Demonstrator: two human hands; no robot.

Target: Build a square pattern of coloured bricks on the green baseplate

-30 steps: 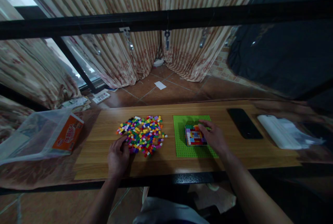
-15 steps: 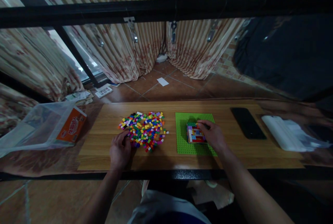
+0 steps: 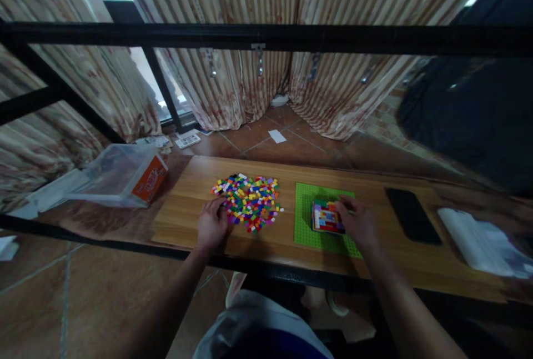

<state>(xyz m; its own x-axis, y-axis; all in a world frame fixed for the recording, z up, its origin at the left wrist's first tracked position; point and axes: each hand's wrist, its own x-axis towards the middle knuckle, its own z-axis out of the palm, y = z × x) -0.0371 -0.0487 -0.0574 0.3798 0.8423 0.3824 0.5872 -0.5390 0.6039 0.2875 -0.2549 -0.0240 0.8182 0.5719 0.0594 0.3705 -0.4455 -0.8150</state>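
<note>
A loose pile of small multicoloured building bricks point(image 3: 252, 198) lies on the wooden board. At the pile's left edge rests my left hand point(image 3: 211, 224), its fingers curled and the fingertips touching bricks; whether one is between them is hidden. To the right lies a green studded baseplate point(image 3: 303, 217). On it stands a low, box-shaped brick build point(image 3: 323, 219) in red, white, purple and other colours. My right hand point(image 3: 358, 224) is over the baseplate's right side, thumb and fingers pinched at the build's upper right corner. Whatever they grip is too small to make out.
A black phone-like slab point(image 3: 412, 214) lies right of the baseplate, with a white packet point(image 3: 468, 237) beyond it. Left of the board sits a clear plastic bin point(image 3: 112, 173) with an orange label. A black metal rail point(image 3: 266, 36) crosses beyond the board, before striped curtains.
The head view has shifted and tilted, so the board appears slanted and farther right. My right hand has moved slightly off the build's top toward its right edge. My left hand stays at the pile.
</note>
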